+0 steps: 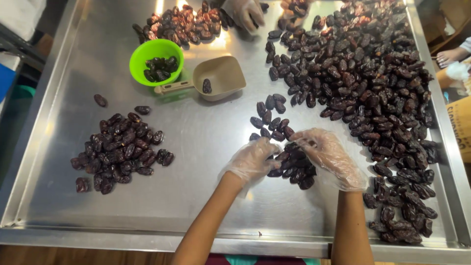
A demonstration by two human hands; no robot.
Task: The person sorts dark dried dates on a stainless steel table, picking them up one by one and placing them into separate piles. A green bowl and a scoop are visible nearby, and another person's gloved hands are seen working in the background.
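Note:
Both my hands wear thin clear plastic gloves and rest on a small heap of dark dates point(293, 169) at the front middle of a steel tray table point(206, 206). My left hand point(252, 159) curls over the heap's left side, its fingers touching dates. My right hand point(328, 157) covers the heap's right side, fingers bent onto the dates. Whether either hand grips a date is hidden by the gloves. A short trail of dates point(271, 115) runs from the heap toward the back.
A big mass of dates point(373, 83) fills the right side. A separate pile point(120, 152) lies front left. A green bowl point(156, 51) with a few dates and a beige scoop point(221, 76) stand behind. Another person's gloved hand point(245, 12) works at the far edge.

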